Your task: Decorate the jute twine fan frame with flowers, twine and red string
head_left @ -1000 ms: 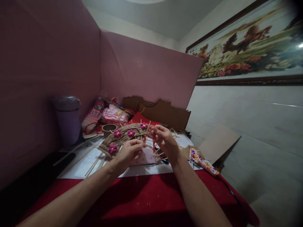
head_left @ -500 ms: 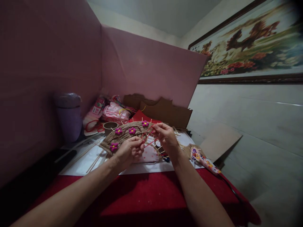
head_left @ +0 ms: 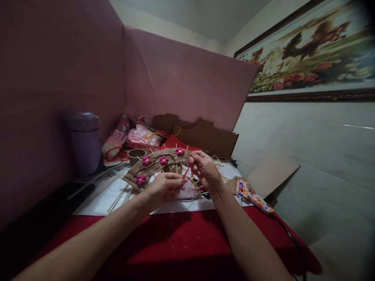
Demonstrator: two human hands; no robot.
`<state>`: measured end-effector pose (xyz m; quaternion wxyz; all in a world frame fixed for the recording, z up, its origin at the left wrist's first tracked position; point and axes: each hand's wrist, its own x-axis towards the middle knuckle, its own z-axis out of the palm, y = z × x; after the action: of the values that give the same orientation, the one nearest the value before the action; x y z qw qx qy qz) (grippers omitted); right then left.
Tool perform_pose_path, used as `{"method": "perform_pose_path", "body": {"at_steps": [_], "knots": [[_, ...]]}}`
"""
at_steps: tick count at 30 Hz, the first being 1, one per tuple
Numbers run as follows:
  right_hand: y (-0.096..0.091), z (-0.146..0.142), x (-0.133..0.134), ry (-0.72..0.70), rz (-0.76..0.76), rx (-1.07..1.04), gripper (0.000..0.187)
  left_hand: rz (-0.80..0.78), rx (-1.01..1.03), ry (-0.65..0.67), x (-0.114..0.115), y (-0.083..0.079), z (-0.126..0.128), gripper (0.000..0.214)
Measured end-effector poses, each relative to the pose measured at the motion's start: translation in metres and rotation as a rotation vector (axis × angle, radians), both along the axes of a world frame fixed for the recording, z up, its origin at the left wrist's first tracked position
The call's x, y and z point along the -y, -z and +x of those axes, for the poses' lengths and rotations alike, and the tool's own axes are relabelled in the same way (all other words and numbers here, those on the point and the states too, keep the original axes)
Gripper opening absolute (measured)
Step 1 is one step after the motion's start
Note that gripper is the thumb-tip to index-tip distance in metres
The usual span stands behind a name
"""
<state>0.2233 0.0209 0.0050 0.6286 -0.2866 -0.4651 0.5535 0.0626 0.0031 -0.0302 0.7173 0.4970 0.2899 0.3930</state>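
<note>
A fan-shaped piece woven from brown twine (head_left: 156,163) stands over white paper (head_left: 102,203) on the red tablecloth (head_left: 181,242). Several pink flowers (head_left: 163,160) sit along its arc, and thin wooden sticks poke out of its rim. My left hand (head_left: 164,187) is closed in a pinch on a thin red strand (head_left: 186,173) near the fan's inner edge. My right hand (head_left: 205,168) is closed too, its fingertips pinching the upper end of that strand at the fan's right side.
A purple lidded jar (head_left: 84,140) stands at the left by the pink partition (head_left: 181,78). Pink bags (head_left: 140,136), a small round cup (head_left: 136,154) and brown cardboard (head_left: 205,136) lie behind the fan. A flower-patterned glue gun (head_left: 253,198) lies right of my wrist. Loose sticks (head_left: 115,199) rest on the paper.
The left hand has shifted slightly right and up along the red strand towards the right hand. The right hand has stayed at the fan's right rim. The view has tilted down a little.
</note>
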Motion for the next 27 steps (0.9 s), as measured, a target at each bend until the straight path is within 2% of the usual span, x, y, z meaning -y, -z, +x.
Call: {"method": "perform_pose_path", "body": {"at_steps": [5,10,15,22,27], "knots": [[-0.0040,0.0017,0.0001,0.071,0.097,-0.071,0.028,0.023,-0.005,0.028,0.0003,0.0008,-0.0007,0.022],[-0.0053,0.0032,0.0009,0.096,0.113,-0.048,0.027,-0.008,-0.001,0.054,0.0029,-0.0002,-0.0014,0.022],[-0.0035,0.0036,-0.0001,0.137,0.154,-0.011,0.025,-0.012,-0.068,-0.046,0.0049,-0.0029,0.0010,0.025],[-0.0027,0.0044,-0.0005,0.131,0.147,-0.019,0.024,0.153,-0.179,-0.153,0.0017,0.0014,0.0027,0.025],[-0.0009,0.0037,-0.0025,0.074,0.117,-0.016,0.024,0.253,-0.253,-0.171,0.0004,0.0029,0.0041,0.017]]}}
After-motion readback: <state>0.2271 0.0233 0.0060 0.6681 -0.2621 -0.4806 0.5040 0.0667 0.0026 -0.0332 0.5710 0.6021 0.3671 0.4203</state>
